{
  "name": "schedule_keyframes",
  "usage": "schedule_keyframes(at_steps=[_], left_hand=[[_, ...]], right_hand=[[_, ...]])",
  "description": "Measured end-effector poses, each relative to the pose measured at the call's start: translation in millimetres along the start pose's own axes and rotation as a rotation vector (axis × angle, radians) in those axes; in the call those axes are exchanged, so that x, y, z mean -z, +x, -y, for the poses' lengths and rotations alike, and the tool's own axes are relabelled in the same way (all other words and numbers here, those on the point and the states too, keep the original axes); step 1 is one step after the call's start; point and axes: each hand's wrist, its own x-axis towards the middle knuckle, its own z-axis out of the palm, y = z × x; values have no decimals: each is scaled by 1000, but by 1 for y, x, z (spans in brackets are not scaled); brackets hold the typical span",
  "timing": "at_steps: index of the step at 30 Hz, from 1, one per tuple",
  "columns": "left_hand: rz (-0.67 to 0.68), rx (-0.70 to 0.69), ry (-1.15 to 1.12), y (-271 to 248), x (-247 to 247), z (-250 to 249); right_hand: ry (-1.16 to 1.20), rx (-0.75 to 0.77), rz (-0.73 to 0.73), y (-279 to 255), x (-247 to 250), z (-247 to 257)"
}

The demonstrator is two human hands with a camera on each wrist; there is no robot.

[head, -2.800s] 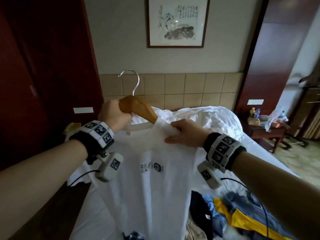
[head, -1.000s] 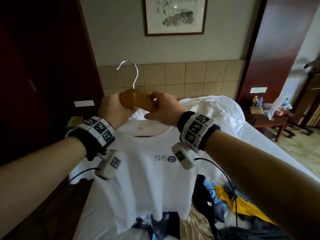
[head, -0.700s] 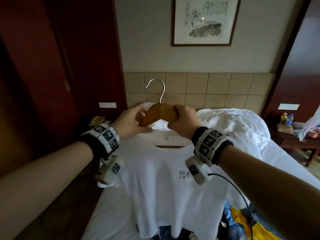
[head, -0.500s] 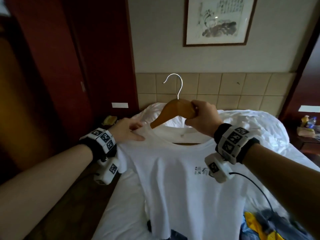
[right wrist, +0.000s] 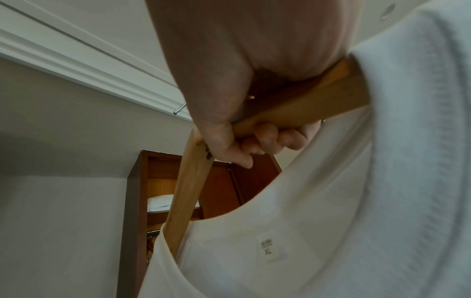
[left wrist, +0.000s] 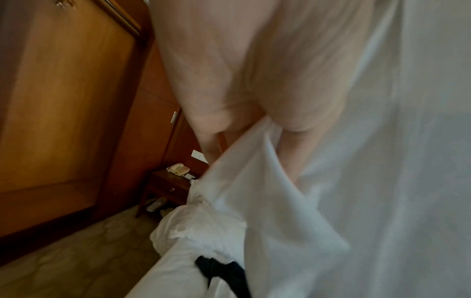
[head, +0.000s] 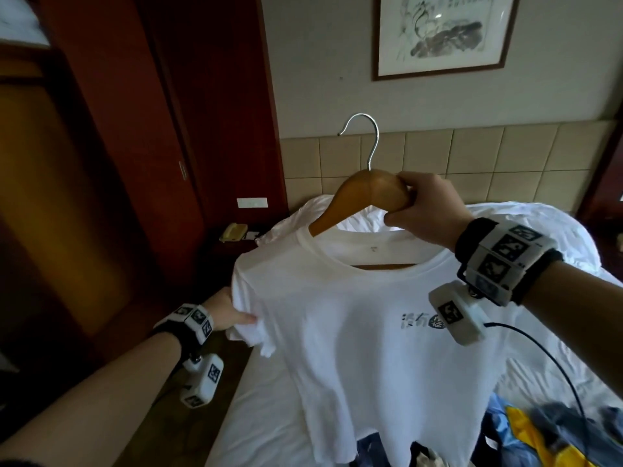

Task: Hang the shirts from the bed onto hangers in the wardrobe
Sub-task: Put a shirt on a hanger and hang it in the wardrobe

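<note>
The right hand (head: 428, 210) now carries the wooden hanger (head: 367, 193) alone, fingers curled tight round its right arm beside the neck. The left hand (head: 226, 313) has dropped from the hanger's crown to the white shirt (head: 354, 332) at about eight o'clock — thumb and fingers pinching the sleeve hem and drawing it outward. Both shoulders sit on the hanger, so dressing it looks finished bar this smoothing. The shirt hangs above the bed (head: 269, 416); the wardrobe (head: 84, 214) stands open at nine o'clock — the carry there likely comes next.
</note>
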Motion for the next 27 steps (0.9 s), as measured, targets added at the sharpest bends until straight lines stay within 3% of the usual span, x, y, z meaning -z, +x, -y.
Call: schedule_keyframes(at_steps=[6, 9, 13, 15, 18, 23, 25, 27], left_hand=[[19, 57, 385, -1, -18, 14], [49, 81, 468, -7, -21, 30], [67, 3, 466, -10, -3, 56], [46, -59, 331, -16, 19, 35], [-12, -290, 139, -32, 53, -29], [-361, -658, 43, -49, 44, -135], [-454, -682, 5, -52, 23, -170], [-584, -590, -94, -54, 9, -192]], right_hand=[[6, -9, 11, -4, -2, -3], [12, -33, -16, -4, -1, -8], [33, -63, -37, -4, 0, -13], [44, -71, -35, -3, -2, -13], [39, -85, -10, -1, -11, -9], [71, -44, 49, -2, -36, 7], [82, -3, 67, -1, -44, 16], [68, 13, 63, -1, -48, 22]])
